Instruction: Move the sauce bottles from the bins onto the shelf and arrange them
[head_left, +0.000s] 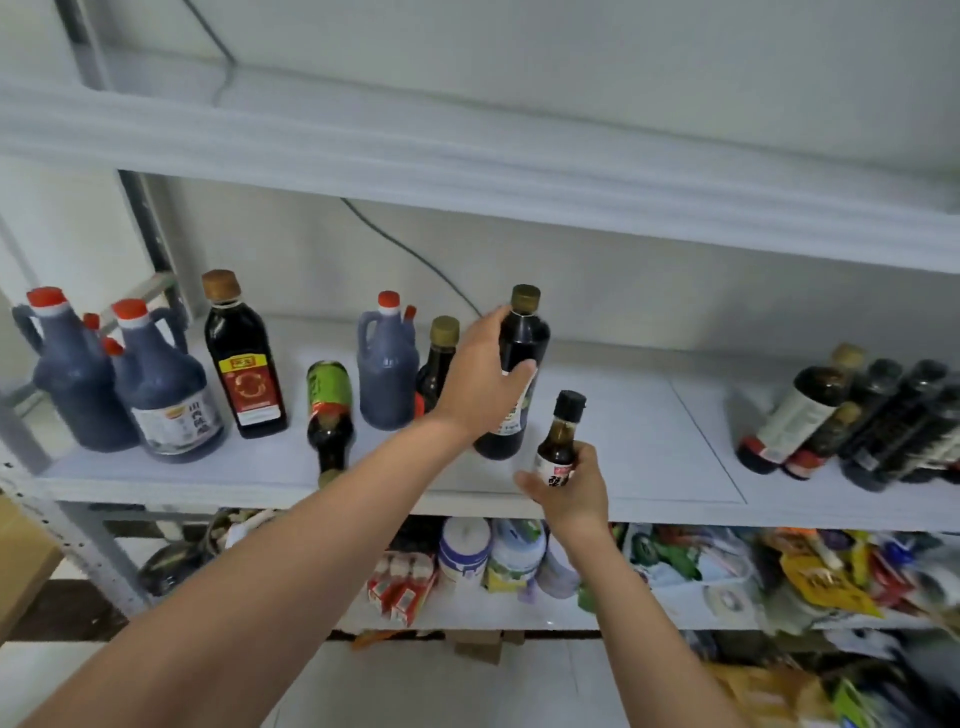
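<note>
At the centre of the frame the left hand curls round a tall dark bottle that stands upright on the white shelf. Just below and to the right, the right hand grips a small black-capped bottle at the shelf's front edge, seemingly lifted clear of it.

I see soft, even, cool light with faint shadows; wide-angle bending curves the shelf, and the lower-right corner smears with blur.
</note>
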